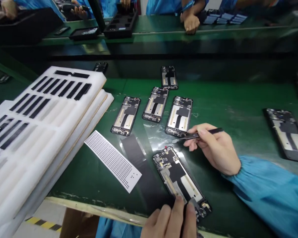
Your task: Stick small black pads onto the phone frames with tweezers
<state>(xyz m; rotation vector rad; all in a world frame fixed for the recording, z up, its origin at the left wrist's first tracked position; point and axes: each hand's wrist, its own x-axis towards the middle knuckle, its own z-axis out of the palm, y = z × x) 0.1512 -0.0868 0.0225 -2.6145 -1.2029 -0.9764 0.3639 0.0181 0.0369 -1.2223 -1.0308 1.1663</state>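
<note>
My right hand is closed around black tweezers. Their tips point left, just above the top end of an opened phone with bare circuit parts and a dark flex strip. My left hand grips the lower end of that phone at the table's near edge, fingertips on its inner face; the thumb is hidden. Left of it lies a white sheet with rows of small black dots. A dark strip on clear film lies between the sheet and the phone.
Several more opened phones lie beyond, one close to the tweezers and another at the right. Stacked white foam trays with black strips fill the left. Across a raised ledge, co-workers' hands and black trays show.
</note>
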